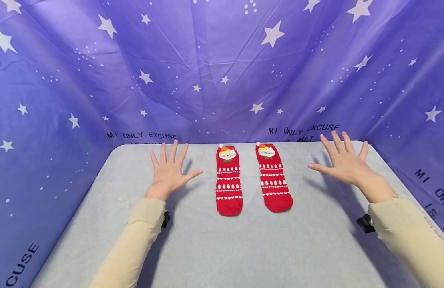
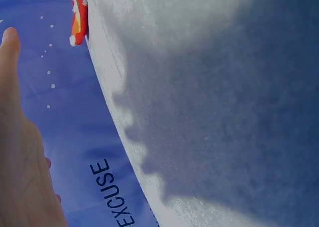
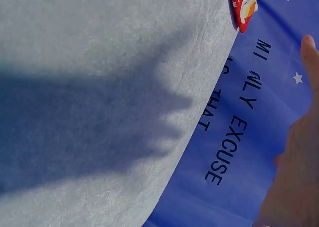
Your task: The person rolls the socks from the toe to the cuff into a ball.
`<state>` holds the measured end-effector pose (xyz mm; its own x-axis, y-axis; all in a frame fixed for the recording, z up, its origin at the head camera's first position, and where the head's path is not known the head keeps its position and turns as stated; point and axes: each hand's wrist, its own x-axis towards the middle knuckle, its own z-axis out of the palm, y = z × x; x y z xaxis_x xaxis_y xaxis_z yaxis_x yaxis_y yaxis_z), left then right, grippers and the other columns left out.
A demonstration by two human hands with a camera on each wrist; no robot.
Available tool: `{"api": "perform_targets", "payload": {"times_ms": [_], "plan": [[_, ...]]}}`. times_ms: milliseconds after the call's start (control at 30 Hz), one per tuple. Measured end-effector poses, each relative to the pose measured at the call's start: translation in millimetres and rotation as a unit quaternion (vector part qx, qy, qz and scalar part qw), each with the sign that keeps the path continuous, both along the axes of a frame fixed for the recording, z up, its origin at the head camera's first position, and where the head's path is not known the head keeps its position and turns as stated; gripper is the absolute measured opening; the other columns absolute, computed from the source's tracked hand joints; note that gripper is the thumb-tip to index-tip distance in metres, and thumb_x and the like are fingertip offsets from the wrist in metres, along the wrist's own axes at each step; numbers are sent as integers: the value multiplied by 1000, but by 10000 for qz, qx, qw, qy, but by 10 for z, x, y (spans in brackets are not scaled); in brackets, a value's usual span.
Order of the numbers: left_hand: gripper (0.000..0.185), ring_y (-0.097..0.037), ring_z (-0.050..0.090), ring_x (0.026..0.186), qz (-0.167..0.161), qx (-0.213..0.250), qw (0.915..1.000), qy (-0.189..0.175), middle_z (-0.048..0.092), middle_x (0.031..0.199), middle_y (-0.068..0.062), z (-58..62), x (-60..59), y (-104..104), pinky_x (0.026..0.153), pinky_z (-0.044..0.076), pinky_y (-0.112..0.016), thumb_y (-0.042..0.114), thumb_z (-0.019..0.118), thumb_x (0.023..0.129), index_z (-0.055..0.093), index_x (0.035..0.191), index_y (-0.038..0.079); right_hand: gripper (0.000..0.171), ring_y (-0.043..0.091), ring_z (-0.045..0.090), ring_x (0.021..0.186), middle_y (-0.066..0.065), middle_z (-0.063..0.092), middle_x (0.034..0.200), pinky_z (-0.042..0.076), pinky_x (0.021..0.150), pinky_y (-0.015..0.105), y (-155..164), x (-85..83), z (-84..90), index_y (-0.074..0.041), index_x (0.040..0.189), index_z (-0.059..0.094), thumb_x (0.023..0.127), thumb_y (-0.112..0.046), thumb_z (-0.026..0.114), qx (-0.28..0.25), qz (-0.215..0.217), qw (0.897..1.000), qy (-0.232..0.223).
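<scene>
- Two red socks lie flat on the grey table (image 1: 214,248), side by side near its far edge, cuffs away from the person and toes towards them.
- The left sock (image 1: 228,182) runs straight; the right sock (image 1: 274,180) lies just beside it, tilted a little so its toe swings out to the right. A strip of bare table shows between them, so they are apart.
- Each sock carries a white cat face in a striped hat at the cuff, with rows of white patterns below.
- Left hand (image 1: 169,172) is held over the table to the left of the left sock, fingers straight and spread wide, thumb pointing towards the sock. It grips nothing.
- Right hand (image 1: 346,162) mirrors it on the far side of the right sock, fingers fanned out, holding nothing.
- Both hands throw splayed shadows on the cloth; the wrist views show them clearly, with a sliver of sock cuff at the table's edge.
- Cream sleeves (image 1: 135,244) cover both forearms.
- A purple curtain (image 1: 222,68) with white stars and dark lettering wraps around the table on three sides.
</scene>
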<state>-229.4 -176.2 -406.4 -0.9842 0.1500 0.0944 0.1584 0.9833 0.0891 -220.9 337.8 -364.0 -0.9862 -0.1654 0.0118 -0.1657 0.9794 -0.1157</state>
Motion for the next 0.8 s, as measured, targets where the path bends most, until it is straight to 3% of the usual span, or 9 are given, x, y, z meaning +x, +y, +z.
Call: {"api": "perform_targets", "payload": {"times_ms": [467,800], "plan": [[105,-41,-14,154,-138,221,9996,-55,-7,170,-5,23,35,175,116,-13,-70,85,43,82,-2,160,32,110,47,-7,152,25,-4,165,-17,105,81,-70,-53,6,-18,161,1,84,-74,57,-1,138,9999,61],[106,-39,-6,155,-351,412,9985,55,-1,170,-5,11,78,326,123,0,-64,83,46,82,4,161,26,112,49,5,152,27,4,165,6,116,73,-126,-87,-13,-13,161,7,82,-63,69,-498,669,9962,268]]}}
